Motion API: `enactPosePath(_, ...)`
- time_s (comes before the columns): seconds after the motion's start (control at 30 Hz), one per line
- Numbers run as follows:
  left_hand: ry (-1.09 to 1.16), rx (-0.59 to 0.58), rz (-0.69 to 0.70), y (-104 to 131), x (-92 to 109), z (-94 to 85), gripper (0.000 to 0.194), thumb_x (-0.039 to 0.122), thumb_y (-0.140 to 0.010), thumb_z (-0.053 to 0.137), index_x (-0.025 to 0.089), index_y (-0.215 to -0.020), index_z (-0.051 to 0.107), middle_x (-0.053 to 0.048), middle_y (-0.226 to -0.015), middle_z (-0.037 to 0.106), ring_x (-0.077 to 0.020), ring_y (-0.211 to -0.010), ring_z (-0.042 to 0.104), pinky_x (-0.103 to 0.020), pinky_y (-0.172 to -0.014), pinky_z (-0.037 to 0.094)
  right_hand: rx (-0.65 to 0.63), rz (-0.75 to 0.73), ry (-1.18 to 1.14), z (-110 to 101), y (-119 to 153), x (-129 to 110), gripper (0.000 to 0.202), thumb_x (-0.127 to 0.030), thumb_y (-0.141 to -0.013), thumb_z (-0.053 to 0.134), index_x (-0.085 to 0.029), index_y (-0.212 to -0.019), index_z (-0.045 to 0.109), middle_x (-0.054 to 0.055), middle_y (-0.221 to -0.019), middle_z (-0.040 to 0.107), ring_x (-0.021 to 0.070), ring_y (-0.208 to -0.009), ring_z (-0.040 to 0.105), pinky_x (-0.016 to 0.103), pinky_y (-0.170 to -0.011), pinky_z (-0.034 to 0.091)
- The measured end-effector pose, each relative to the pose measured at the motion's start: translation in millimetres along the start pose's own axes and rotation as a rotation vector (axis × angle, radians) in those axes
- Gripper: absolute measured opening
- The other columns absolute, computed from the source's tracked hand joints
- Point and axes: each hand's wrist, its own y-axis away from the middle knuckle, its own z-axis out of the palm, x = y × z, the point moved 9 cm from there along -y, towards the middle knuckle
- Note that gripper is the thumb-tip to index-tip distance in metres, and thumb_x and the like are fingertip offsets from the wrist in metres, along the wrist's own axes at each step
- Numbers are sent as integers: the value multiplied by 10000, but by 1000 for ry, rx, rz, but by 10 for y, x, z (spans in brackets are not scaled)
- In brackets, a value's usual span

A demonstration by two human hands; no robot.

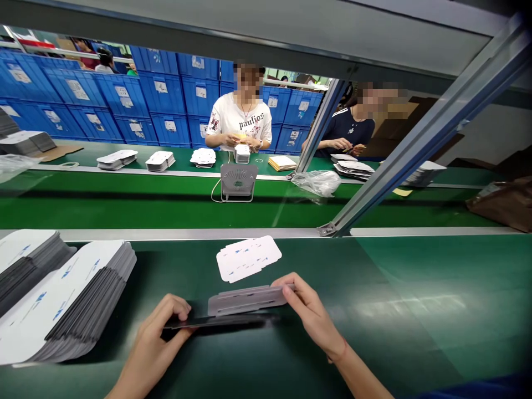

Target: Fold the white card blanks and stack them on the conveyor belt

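Low in the frame, near centre: left hand (155,332) reaching in from the bottom edge, fingers curled, pinching the left end of a flat card (245,302). Right hand (310,310) coming in from the lower right, fingertips closed on the card's right end, wrist bent inward. Card held low over the green table (415,310), one flap raised, a dark panel beneath. Just above, at centre, a second white card (248,257) lying flat. At lower left, a slanted stack of cards (70,305), partly cut off by the frame edge. Card's print too small to read; underside hidden. Across the belt, upper centre, two people, hands busy with small items, hard to make out.
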Motion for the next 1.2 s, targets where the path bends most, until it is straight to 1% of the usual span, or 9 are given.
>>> enactPosePath(0.1, 21, 0, -60, 62, -69, 47, 95, 305, -836, 592, 243, -879, 532, -63, -1018, 644, -197, -883, 659, -271, -755, 524, -84, -20, -21, 138, 52, -29, 337, -459, -1004, 355, -224, -928, 584, 39, -922, 612, 187, -851, 560, 293, -760, 431)
enactPosePath(0.17, 59, -41, -160, 99, -141, 124, 263, 370, -845, 601, 254, -1071, 531, -90, -1159, 643, -214, -958, 673, -291, -791, 550, -177, -32, -56, 255, 91, -29, 389, -521, -997, 320, -228, -979, 575, 55, -981, 615, 204, -904, 574, 319, -812, 435)
enactPosePath(0.3, 139, -103, -297, 139, -158, 263, 370, 456, -858, 579, 250, -1165, 561, -69, -1058, 708, -240, -957, 682, -273, -749, 571, -280, -38, -133, 447, 155, 37, 682, -748, -800, 500, -258, -1270, 447, 83, -1121, 580, 249, -992, 582, 356, -859, 456)
enactPosePath(0.37, 232, -91, -313, 141, -92, 306, 316, 473, -846, 589, 233, -1046, 636, -34, -863, 713, -211, -788, 689, -240, -685, 567, -200, -13, -159, 453, 157, 100, 719, -688, -761, 623, -278, -1306, 397, 71, -1113, 576, 244, -1005, 585, 358, -886, 452)
enactPosePath(0.43, 325, -53, -324, 147, -20, 324, 292, 482, -824, 614, 228, -953, 674, -9, -746, 680, -184, -685, 660, -218, -649, 557, -83, 19, -181, 424, 162, 159, 562, -552, -814, 661, -282, -1247, 426, 43, -1017, 590, 211, -934, 598, 343, -861, 461)
enactPosePath(0.7, 342, 51, -440, 208, 74, 260, 361, 512, -657, 762, 249, -892, 684, -40, -944, 718, -224, -869, 670, -242, -710, 546, 95, 43, -263, 329, 196, 141, 326, -498, -881, 584, -232, -1069, 599, 34, -873, 603, 178, -768, 576, 276, -695, 474)
enactPosePath(0.83, 449, 48, -347, 188, 240, 333, 287, 480, -662, 773, 240, -706, 621, -37, -818, 711, -243, -880, 671, -296, -785, 534, 118, -8, -226, 343, 199, 4, 313, -467, -915, 535, -204, -835, 686, 36, -770, 629, 178, -726, 576, 270, -668, 452)
enactPosePath(0.97, 502, 92, -260, 211, 363, 391, 273, 448, -680, 781, 255, -771, 612, -8, -741, 681, -201, -730, 655, -274, -656, 537, 143, 8, -262, 398, 262, 12, 301, -424, -918, 543, -192, -784, 681, 33, -694, 649, 174, -662, 601, 262, -611, 454)
enactPosePath(1.2, 412, 8, 257, 102, 837, 307, 221, 250, -785, 733, 274, -990, 654, -15, -732, 684, -189, -695, 648, -312, -654, 559, 226, -130, -222, 329, 394, -68, 221, -325, -937, 525, -197, -832, 672, 17, -666, 642, 158, -635, 608, 258, -615, 463)
